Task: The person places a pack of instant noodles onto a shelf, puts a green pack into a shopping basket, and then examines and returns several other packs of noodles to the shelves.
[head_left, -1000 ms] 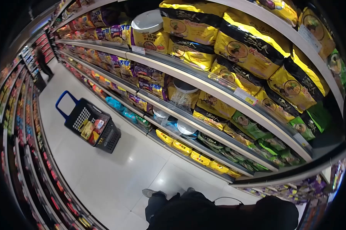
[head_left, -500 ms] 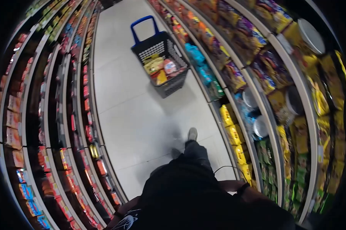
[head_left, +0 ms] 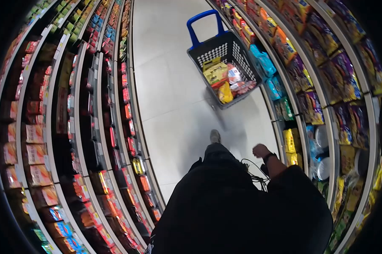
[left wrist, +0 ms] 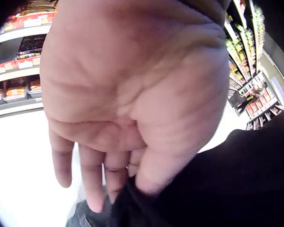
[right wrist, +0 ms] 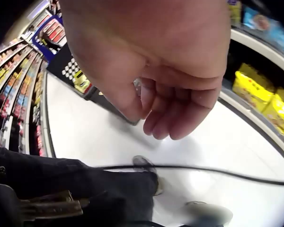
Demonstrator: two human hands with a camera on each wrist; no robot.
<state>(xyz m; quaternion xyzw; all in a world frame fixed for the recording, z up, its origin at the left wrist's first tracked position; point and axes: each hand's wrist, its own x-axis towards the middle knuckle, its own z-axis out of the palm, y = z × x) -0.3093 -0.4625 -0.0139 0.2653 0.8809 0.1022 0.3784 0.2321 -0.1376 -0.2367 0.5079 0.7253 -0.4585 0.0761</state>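
From the head view I can't make out the left hand, as dark clothing fills the lower part. My left wrist view shows the left hand palm toward the lens, fingers hanging fairly straight, the thumb's tip lost behind cloth; I see nothing in its grasp. The right hand hangs with fingers loosely bent, holding nothing I can see, though its curl hides the inner palm and it covers part of the basket. Near it runs a thin black cable. The basket, dark and pierced with rounded holes, stands ahead on the glossy pale floor, apart from both hands, a blue looped handle at its far end. Inside, shiny packs overlap, their print too small to read.
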